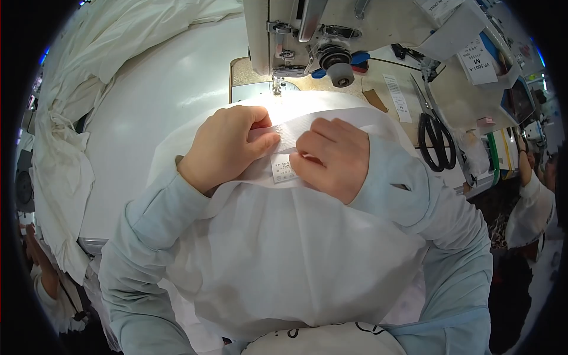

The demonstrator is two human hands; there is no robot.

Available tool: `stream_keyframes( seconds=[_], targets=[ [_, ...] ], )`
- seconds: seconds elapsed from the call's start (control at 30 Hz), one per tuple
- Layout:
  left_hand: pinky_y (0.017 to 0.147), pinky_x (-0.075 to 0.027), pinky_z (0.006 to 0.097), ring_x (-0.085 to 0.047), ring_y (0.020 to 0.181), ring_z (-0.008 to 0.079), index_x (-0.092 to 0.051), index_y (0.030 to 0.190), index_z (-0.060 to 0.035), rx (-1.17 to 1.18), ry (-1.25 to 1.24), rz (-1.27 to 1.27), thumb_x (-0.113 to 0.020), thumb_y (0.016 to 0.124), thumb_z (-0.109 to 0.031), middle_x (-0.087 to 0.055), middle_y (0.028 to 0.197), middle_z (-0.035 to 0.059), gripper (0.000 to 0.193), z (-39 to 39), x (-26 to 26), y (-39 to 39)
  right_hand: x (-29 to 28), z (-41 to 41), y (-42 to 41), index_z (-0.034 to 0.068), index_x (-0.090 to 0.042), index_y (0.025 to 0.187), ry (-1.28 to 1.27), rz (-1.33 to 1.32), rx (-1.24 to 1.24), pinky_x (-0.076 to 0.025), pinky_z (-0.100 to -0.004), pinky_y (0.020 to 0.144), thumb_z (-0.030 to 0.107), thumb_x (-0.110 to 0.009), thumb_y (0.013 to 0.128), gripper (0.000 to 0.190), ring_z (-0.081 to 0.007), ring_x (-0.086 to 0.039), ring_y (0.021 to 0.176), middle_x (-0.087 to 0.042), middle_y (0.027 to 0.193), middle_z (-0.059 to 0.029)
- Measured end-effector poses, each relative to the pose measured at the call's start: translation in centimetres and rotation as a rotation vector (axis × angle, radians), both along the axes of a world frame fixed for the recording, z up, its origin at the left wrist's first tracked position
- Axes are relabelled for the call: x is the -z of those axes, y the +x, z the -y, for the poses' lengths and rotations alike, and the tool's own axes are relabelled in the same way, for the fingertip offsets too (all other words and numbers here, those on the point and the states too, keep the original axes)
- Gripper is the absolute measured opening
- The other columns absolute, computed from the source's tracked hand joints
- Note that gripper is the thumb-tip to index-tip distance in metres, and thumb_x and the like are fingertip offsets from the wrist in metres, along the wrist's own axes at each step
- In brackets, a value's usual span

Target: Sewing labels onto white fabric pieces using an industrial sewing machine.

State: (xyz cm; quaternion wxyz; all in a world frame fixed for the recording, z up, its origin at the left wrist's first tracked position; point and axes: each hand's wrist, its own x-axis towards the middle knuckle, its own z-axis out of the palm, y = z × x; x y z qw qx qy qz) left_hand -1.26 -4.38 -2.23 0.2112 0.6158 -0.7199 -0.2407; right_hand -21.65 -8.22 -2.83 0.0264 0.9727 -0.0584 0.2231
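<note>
A white garment point(301, 222) lies over my lap and up onto the sewing machine's bed. My left hand point(235, 144) pinches a folded edge of it between thumb and forefinger, at one end of a ribbed white band point(290, 128). Just to the right, my right hand point(333, 155) has its fingers curled on the same cloth, beside a small white care label point(282, 168) that hangs below the band and bears writing. The label's right part is hidden by my fingers. Beyond both hands stands the presser foot point(277, 86) of the sewing machine point(262, 40), under a bright light.
Black-handled scissors point(437, 140) lie to the right, near a printed label strip point(397, 97) and a brown scrap point(375, 100). Heaped white fabric point(66, 128) hangs over the table's left side. Other people are partly visible at both edges. More labels point(477, 62) are at the upper right.
</note>
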Motion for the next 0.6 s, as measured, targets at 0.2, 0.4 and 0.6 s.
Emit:
stream_keyframes(
  seconds=[0.2, 0.4, 0.6],
  targets=[
    [0.055, -0.042, 0.0338, -0.054, 0.057, 0.0249, -0.059, 0.076, -0.0008, -0.005, 0.100, -0.099, -0.064, 0.076, -0.018, -0.057, 0.063, 0.0122, 0.018, 0.0, 0.0, 0.4, 1.2, 1.5, 0.9, 0.009, -0.055, 0.075, 0.038, 0.178, 0.035, -0.045, -0.0297, 0.061, 0.006, -0.066, 0.055, 0.023, -0.0186, -0.053, 0.078, -0.054, 0.084, -0.0029],
    [0.057, -0.043, 0.0349, -0.056, 0.061, 0.0260, -0.060, 0.080, -0.0033, 0.010, 0.011, -0.027, -0.065, 0.075, -0.022, -0.058, 0.066, 0.0123, 0.020, -0.2, 0.5, 0.2, 2.6, 1.5, 0.9, 0.014, -0.059, 0.080, 0.147, 0.166, 0.052, -0.046, -0.0284, 0.062, 0.004, -0.068, 0.059, 0.025, -0.0177, -0.052, 0.080, -0.054, 0.087, 0.0010],
    [0.066, -0.046, 0.0391, -0.059, 0.073, 0.0308, -0.060, 0.092, -0.0059, -0.091, -0.508, 0.391, -0.070, 0.068, -0.028, -0.063, 0.085, 0.0129, 0.035, 1.2, 0.9, 1.3, 2.7, 1.7, 1.0, 0.015, -0.062, 0.084, 0.222, 0.065, 0.055, -0.049, -0.0263, 0.064, 0.004, -0.068, 0.061, 0.026, -0.0175, -0.052, 0.081, -0.054, 0.086, 0.0012]
  ],
)
